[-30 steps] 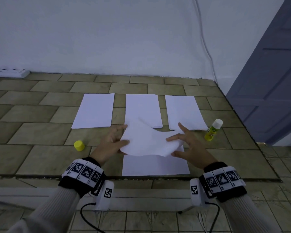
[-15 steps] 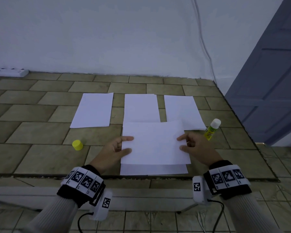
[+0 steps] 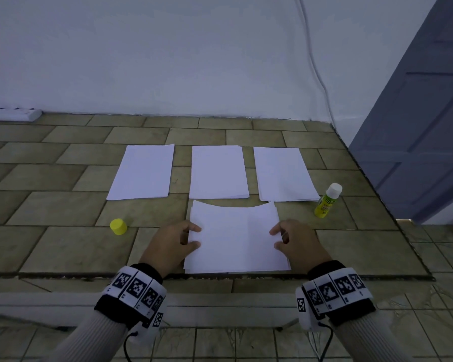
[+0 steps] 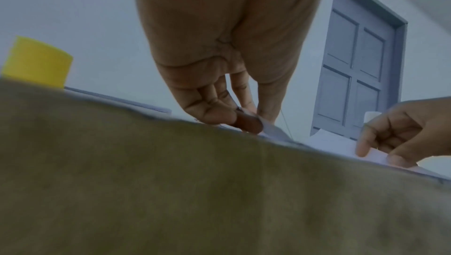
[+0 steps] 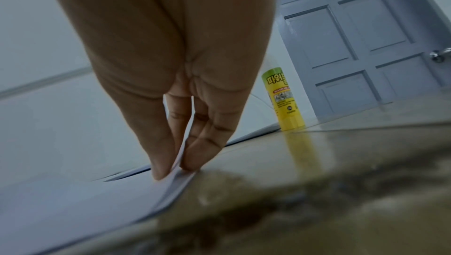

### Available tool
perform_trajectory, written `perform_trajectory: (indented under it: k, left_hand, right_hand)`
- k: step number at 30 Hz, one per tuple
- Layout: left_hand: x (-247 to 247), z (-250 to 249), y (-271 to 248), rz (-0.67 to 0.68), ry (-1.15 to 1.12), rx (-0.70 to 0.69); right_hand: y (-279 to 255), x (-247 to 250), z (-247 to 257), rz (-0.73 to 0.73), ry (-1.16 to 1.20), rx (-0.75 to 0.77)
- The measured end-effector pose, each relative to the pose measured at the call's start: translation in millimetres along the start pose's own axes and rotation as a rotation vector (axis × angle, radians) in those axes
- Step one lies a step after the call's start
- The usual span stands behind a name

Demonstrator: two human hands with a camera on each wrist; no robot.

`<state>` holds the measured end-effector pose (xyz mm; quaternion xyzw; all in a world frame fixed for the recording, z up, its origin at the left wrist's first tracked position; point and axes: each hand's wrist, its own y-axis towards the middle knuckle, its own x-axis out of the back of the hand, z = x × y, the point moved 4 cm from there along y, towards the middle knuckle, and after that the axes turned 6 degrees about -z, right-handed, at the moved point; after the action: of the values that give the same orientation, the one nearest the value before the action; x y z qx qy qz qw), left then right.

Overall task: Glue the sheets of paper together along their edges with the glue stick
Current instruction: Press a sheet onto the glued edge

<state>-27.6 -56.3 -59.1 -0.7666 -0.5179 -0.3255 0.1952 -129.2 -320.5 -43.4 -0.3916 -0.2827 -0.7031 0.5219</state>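
A white top sheet lies over another sheet at the near edge of the tiled surface, its far edge sagging in a curve. My left hand pinches its left edge between thumb and fingers; the left wrist view shows the same left hand on the paper. My right hand pinches the right edge, thumb and fingers closed on the top sheet. The uncapped glue stick stands upright to the right, also seen as the glue stick. Its yellow cap sits to the left.
Three white paper stacks lie in a row beyond: left, middle, right. A power strip rests against the wall at far left. A blue-grey door stands at right. The surface drops off at its front edge.
The sheet, held crumpled above the surface a second ago, has been spread flat and lowered onto the sheet beneath. Both hands moved apart to its side edges.
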Motion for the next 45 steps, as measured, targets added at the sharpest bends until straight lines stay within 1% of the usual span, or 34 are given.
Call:
perform_trajectory:
  k: [11,23,31,45]
  left_hand:
    - [0,3,0,0.031,0.080,0.017]
    - [1,1,-1,0.026,0.085,0.039]
    - [2,2,0,0.032,0.103,0.021]
    - [3,4,-1,0.046,0.054,0.052]
  right_hand:
    - [4,-2,-11,0.012,0.049,-0.014]
    - [5,-3,-16,0.019,0.074,-0.014]
    - [6,-4,-17,0.018,0.067,-0.006]
    - [6,-4,-17,0.019,0.056,0.004]
